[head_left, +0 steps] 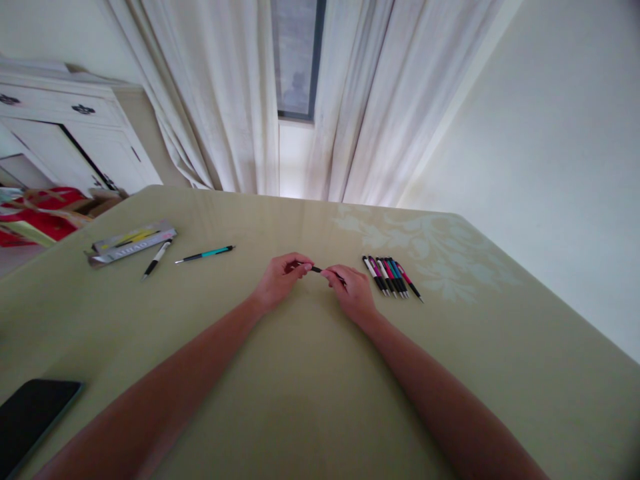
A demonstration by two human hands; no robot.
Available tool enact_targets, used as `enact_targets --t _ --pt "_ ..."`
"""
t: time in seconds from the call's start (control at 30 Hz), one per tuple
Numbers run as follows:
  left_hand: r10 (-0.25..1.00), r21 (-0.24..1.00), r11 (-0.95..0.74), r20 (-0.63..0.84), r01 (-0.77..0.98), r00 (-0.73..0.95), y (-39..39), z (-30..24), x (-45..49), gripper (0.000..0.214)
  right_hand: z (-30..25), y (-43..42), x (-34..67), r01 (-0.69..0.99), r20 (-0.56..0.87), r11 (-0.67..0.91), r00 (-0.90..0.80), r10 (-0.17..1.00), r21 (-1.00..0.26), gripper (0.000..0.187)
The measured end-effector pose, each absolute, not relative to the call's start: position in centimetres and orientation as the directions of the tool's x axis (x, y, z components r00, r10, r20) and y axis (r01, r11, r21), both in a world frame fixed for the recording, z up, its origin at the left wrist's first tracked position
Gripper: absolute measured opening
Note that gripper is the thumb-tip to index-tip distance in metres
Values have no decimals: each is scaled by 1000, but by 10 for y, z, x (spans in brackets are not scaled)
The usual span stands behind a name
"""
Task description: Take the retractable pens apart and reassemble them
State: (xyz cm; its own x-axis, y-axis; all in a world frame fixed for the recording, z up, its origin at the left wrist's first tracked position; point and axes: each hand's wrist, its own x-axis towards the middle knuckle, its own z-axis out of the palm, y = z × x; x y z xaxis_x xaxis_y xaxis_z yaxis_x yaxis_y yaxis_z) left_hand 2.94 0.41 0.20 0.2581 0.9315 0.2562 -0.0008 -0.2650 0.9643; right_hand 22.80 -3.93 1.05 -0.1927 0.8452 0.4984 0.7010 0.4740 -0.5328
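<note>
Both my hands meet over the middle of the green table (300, 373) and pinch the same thin black pen (317, 269). My left hand (280, 279) grips its left end with closed fingers. My right hand (353, 290) holds its right end, fingers curled. Just right of my right hand lies a row of several pens (393, 276) in white, pink, teal and black. To the left, a teal pen (205, 254) and a white pen (156, 259) lie loose on the table.
A flat pen package (133, 243) sits at the far left of the table. A dark phone (30, 417) lies at the near left edge. Curtains (240, 100), a white cabinet (60, 133) and a wall stand beyond the table.
</note>
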Motion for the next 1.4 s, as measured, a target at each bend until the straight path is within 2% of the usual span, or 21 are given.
enact_targets --t 0.17,0.3,0.47,0.63,0.73,0.9,1.03,1.27,1.4 --pt "943 972 -220 233 -78 237 5 1 30 39 10 -38 228 675 486 456 -162 859 -580 29" --pt "961 980 -190 197 -55 196 7 -1 30 33 8 -38 228 629 518 479 -138 844 -613 24" --pt "949 969 -214 236 -123 207 7 -1 30 39 10 -38 228 682 450 423 -153 880 -597 29" --pt "962 979 -189 200 -74 187 8 -2 31 35 11 -39 228 680 449 418 -144 882 -602 30" --pt "952 971 -204 227 -127 207 8 -2 30 38 10 -39 228 698 414 383 -136 900 -605 31" --pt "972 983 -149 165 -103 168 8 0 30 37 10 -38 228 662 457 410 -114 882 -627 26" --pt "963 975 -167 194 -150 188 7 1 30 37 10 -39 228 691 411 377 -126 903 -617 33" --pt "968 982 -148 168 -116 184 6 2 29 35 11 -39 227 646 478 415 -87 874 -641 26" --pt "961 976 -157 186 -150 207 5 3 28 39 11 -38 228 667 444 387 -94 891 -636 30"
